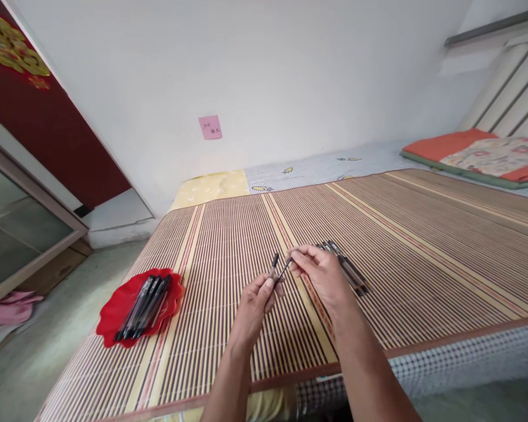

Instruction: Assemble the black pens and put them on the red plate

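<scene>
My left hand (259, 296) is closed around a pen (274, 264), whose black end sticks up past the fingers. A thin dark rod (284, 268), which looks like a pen refill, runs at a slant between my two hands. The fingertips of my right hand (314, 266) pinch its upper end, while its lower end meets the fingers of my left hand. Just beyond my right hand, several black pens (349, 269) lie side by side on the striped mat, partly hidden by that hand. At the left, more black pens (145, 308) rest on a red scalloped plate (175, 299).
The striped bamboo mat (220, 246) covers a bed beside a white wall. On the wall is a pink note (210, 127). Folded orange and floral bedding (479, 152) lies at the far right by a slatted headboard (519, 88). A glass-fronted cabinet (22, 223) stands left.
</scene>
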The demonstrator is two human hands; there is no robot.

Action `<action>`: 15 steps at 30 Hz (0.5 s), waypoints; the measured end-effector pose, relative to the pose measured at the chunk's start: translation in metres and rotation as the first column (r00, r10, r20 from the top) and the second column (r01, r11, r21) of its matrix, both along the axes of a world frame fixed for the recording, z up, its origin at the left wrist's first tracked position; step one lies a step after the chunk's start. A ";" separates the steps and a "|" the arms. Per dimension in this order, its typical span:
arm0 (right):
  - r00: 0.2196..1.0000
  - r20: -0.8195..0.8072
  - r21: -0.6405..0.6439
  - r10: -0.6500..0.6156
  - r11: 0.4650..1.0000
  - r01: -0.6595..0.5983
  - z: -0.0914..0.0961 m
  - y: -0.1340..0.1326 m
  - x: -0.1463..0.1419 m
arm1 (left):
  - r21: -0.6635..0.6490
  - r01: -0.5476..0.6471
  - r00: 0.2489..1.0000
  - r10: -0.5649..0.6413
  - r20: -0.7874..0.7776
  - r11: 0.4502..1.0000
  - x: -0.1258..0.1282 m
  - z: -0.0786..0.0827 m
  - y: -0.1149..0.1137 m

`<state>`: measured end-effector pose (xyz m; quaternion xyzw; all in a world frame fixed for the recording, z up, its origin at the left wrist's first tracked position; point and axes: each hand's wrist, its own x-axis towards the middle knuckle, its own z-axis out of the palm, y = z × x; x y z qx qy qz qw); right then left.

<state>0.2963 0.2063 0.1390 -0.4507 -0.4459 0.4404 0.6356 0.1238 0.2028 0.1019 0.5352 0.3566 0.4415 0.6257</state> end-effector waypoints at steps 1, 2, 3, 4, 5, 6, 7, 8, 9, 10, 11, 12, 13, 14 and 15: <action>0.999 -0.028 0.006 -0.029 1.000 0.029 0.001 -0.001 0.002 | 0.021 0.003 1.000 -0.003 -0.022 1.000 -0.002 0.002 0.000; 0.996 -0.064 0.018 -0.063 0.998 0.064 0.003 -0.002 0.005 | 0.042 0.005 0.999 -0.004 -0.042 0.999 -0.003 0.003 0.000; 0.989 -0.106 0.032 -0.100 0.994 0.104 0.005 -0.003 0.008 | 0.062 0.012 0.998 -0.008 -0.059 0.998 -0.004 0.004 -0.001; 0.979 -0.150 0.051 -0.141 0.987 0.150 0.008 -0.005 0.011 | 0.078 0.021 0.998 -0.016 -0.068 0.997 -0.005 0.006 -0.001; 0.964 -0.191 0.071 -0.183 0.977 0.199 0.011 -0.007 0.014 | 0.089 0.035 0.997 -0.029 -0.073 0.995 -0.006 0.007 -0.001; 0.947 -0.230 0.092 -0.224 0.964 0.250 0.014 -0.009 0.017 | 0.095 0.053 0.996 -0.045 -0.075 0.994 -0.006 0.008 -0.002; 0.928 -0.265 0.112 -0.261 0.948 0.299 0.018 -0.011 0.020 | 0.094 0.068 0.995 -0.061 -0.080 0.993 -0.006 0.008 -0.002; 0.909 -0.296 0.130 -0.294 0.930 0.344 0.021 -0.013 0.022 | 0.087 0.080 0.994 -0.073 -0.087 0.993 -0.006 0.009 -0.003; 0.891 -0.321 0.147 -0.320 0.913 0.380 0.024 -0.015 0.023 | 0.078 0.089 0.992 -0.082 -0.094 0.993 -0.006 0.009 -0.003; 0.878 -0.337 0.159 -0.339 0.899 0.409 0.026 -0.017 0.023 | 0.071 0.094 0.991 -0.086 -0.101 0.993 -0.005 0.009 -0.003; 0.868 -0.346 0.168 -0.356 0.886 0.431 0.028 -0.018 0.023 | 0.067 0.096 0.991 -0.089 -0.105 0.993 -0.005 0.009 -0.004; 0.862 -0.345 0.177 -0.372 0.876 0.449 0.029 -0.018 0.023 | 0.064 0.099 0.990 -0.091 -0.111 0.993 -0.005 0.009 -0.004; 0.860 -0.336 0.186 -0.384 0.868 0.461 0.029 -0.019 0.022 | 0.063 0.101 0.988 -0.093 -0.120 0.993 -0.005 0.008 -0.004; 0.862 -0.321 0.195 -0.393 0.863 0.466 0.029 -0.019 0.022 | 0.062 0.104 0.987 -0.095 -0.131 0.993 -0.006 0.008 -0.004; 0.865 -0.304 0.203 -0.399 0.860 0.468 0.028 -0.019 0.022 | 0.063 0.105 0.985 -0.095 -0.143 0.993 -0.006 0.008 -0.004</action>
